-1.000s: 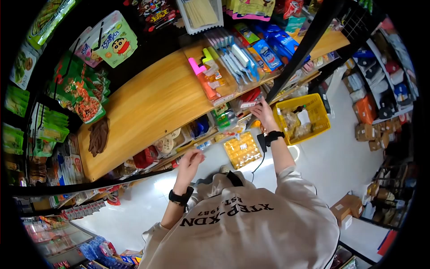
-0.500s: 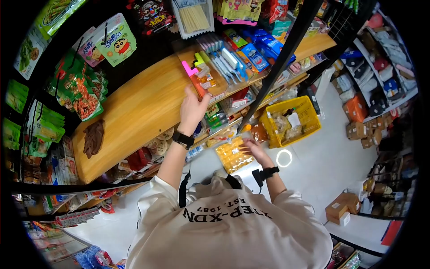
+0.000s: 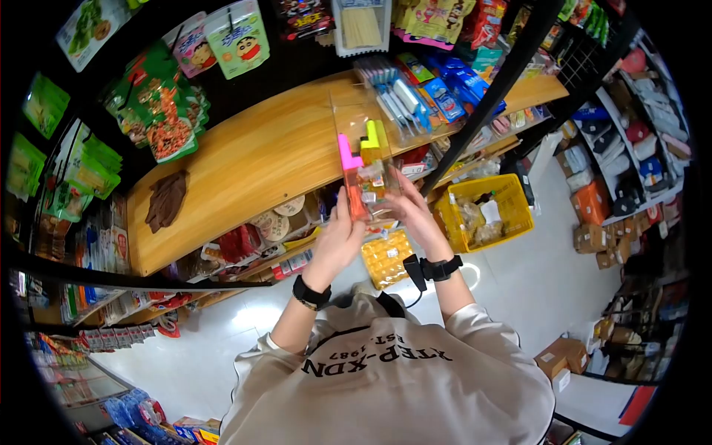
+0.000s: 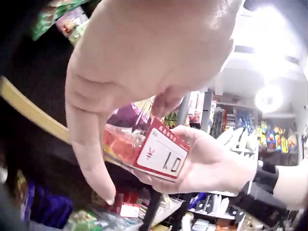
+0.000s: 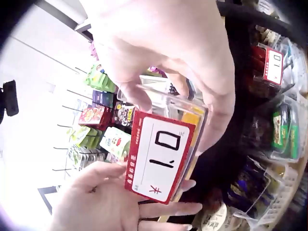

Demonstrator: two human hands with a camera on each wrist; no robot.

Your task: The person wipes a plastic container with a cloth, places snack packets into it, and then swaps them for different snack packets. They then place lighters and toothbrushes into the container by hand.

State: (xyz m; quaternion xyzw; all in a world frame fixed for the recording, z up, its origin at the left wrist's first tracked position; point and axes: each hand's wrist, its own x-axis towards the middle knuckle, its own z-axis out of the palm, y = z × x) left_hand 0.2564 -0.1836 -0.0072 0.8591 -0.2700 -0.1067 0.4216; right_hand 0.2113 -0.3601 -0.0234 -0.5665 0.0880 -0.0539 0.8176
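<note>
A clear plastic box (image 3: 374, 165) with bright pink, yellow and orange-red plastic items in it juts past the front edge of the wooden shelf (image 3: 252, 159). My left hand (image 3: 341, 241) grips its near left corner. At the near right side, my right hand (image 3: 415, 215) holds the box, its thumb over the wall in the right wrist view. A red-bordered price card (image 5: 161, 156) marked 10 sits on the box's front, between both hands. Left-hand fingers (image 5: 168, 210) reach along under the box. Part of the contents is hidden by the hands.
Boxes of blue packets (image 3: 445, 100) stand to the right, beside a black upright post (image 3: 493, 96). A dark brown cloth (image 3: 167, 200) lies on the shelf's left. Below are a yellow crate (image 3: 523, 204) and a yellow package (image 3: 387, 261). Snack bags (image 3: 237, 41) hang behind.
My left hand went from the air onto the box. My right hand left the lower shelf, dropped, then came up to the box. Together they have drawn it toward me off its spot.
</note>
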